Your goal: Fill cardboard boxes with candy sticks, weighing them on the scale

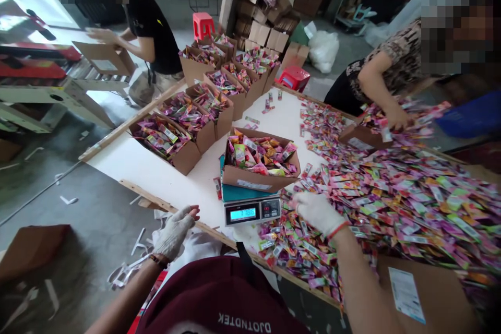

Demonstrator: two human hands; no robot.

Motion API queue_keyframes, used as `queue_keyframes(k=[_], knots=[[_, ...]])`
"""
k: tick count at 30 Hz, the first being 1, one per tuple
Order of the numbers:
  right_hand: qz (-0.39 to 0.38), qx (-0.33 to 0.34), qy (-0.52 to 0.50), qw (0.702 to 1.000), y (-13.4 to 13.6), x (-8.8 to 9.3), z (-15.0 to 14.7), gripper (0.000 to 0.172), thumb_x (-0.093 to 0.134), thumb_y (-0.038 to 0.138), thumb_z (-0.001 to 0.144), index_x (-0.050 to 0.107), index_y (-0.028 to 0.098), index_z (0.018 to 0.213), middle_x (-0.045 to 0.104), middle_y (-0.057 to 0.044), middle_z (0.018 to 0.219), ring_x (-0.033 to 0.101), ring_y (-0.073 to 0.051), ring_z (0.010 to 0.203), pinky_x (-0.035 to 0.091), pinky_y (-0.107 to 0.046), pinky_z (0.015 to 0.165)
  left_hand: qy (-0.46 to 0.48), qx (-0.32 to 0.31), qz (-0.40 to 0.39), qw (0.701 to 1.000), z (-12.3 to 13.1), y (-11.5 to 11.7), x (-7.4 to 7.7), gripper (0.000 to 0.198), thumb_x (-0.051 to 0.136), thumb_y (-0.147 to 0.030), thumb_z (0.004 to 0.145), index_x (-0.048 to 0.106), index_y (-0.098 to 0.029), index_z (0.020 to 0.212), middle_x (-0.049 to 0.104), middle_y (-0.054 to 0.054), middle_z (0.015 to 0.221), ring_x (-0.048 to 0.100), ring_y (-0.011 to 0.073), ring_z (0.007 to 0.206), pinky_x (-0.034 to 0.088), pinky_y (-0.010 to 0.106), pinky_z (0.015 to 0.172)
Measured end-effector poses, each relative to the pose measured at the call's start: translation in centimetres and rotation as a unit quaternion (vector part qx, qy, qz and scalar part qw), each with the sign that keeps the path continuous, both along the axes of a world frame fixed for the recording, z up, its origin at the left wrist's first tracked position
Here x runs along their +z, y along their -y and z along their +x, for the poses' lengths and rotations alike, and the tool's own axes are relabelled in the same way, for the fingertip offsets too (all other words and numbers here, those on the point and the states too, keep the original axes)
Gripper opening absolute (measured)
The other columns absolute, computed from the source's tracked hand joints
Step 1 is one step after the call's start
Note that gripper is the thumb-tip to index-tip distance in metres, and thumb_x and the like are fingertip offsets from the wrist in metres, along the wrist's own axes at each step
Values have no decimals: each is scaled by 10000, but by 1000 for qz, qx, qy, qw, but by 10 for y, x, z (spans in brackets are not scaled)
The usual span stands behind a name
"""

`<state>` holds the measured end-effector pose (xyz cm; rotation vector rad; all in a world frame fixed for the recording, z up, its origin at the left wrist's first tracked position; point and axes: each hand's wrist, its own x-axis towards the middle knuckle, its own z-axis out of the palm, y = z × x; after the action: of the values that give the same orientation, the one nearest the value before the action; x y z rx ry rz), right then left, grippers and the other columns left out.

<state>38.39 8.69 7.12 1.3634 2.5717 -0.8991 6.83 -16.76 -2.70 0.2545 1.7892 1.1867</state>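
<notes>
My left hand (174, 232), in a whitish glove with bare fingertips, hovers by the table's front edge, fingers loosely extended and holding nothing. Over the near packets is my right hand (319, 212), in a white glove with an orange cuff. Its fingers point left, slightly apart, close to the scale; the undersides are hidden and no held packet shows. Between the hands stands a digital scale (252, 212) with a lit blue display. On its teal platform rests an open cardboard box (260, 178) full of small colourful packets (270, 154).
A large heap of loose packets (391, 193) covers the table's right side. Several filled boxes (188, 154) line the back left. At the right a co-worker's hand (399, 117) reaches into packets by a box (366, 138). Another person handles a carton (107, 58) beside a roller conveyor.
</notes>
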Motion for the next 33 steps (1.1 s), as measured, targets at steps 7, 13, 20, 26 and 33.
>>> queue_keyframes(k=[7, 13, 20, 26, 33], knots=[[96, -121, -198, 968, 29, -9, -6, 262, 537, 440, 988, 684, 228, 1041, 727, -90, 1056, 679, -239, 906, 542, -371, 879, 22, -16, -34, 999, 12, -2, 2, 973, 811, -789, 579, 672, -70, 1219, 700, 281, 1310, 729, 359, 1100, 547, 441, 958], [104, -42, -69, 991, -17, 32, -70, 288, 591, 360, 951, 726, 209, 1155, 764, -89, 1031, 653, -207, 830, 471, -302, 763, 44, -24, -21, 999, 24, -19, 10, 918, 837, -744, 534, 687, -97, 1167, 719, 264, 1285, 738, 358, 1085, 547, 450, 996], [88, -96, -188, 973, -21, 33, -53, 239, 563, 351, 930, 766, 224, 932, 774, -63, 928, 665, -193, 757, 485, -296, 672, 28, -1, -17, 999, 19, -16, 15, 825, 865, -711, 485, 711, -129, 1050, 758, 229, 1176, 752, 361, 1020, 564, 460, 964], [195, -272, -106, 936, -19, 60, 50, 369, 490, 550, 986, 707, 252, 974, 715, -110, 798, 678, -309, 774, 515, -437, 709, 23, -17, -24, 999, 18, -18, 11, 836, 838, -723, 538, 710, -125, 1108, 749, 225, 1204, 741, 351, 1045, 553, 435, 935], [286, -323, -46, 901, -17, 45, 103, 460, 513, 526, 984, 629, 238, 1324, 696, -215, 1282, 630, -431, 1257, 475, -609, 1063, -61, -21, 25, 998, -9, -58, 22, 755, 780, -600, 652, 696, -106, 1217, 740, 120, 998, 691, 278, 996, 516, 376, 887]])
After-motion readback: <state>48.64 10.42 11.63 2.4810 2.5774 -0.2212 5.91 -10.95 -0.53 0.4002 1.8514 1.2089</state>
